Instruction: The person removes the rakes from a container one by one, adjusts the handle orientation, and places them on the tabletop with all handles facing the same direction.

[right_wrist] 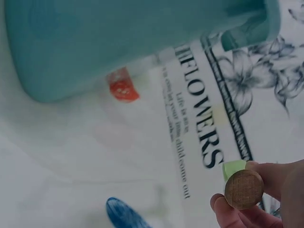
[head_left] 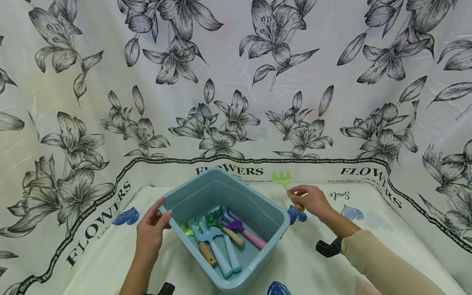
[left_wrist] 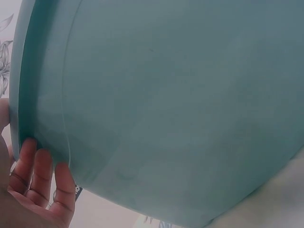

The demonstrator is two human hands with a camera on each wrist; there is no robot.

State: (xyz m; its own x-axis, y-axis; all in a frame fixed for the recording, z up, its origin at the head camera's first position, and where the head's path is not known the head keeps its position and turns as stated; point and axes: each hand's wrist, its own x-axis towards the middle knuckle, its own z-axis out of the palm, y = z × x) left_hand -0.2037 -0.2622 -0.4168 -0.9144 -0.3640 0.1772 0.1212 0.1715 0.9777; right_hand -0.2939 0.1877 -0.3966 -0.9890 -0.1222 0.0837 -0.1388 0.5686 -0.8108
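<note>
My left hand grips the left rim of a blue-green plastic bin. In the left wrist view the fingers lie against the bin's outer wall, under the rim. Inside the bin lie several small garden forks: light blue ones, a purple one with a pink handle, and green ones with wooden handles. Right of the bin, my right hand pinches a light green hand fork by its wooden handle, tines pointing up and away. The right wrist view shows the round handle end.
A white cloth with blue hearts and lettering covers the surface under the bin. Behind it rises a white curtain printed with lilies. Black wrist-camera mounts show at both wrists.
</note>
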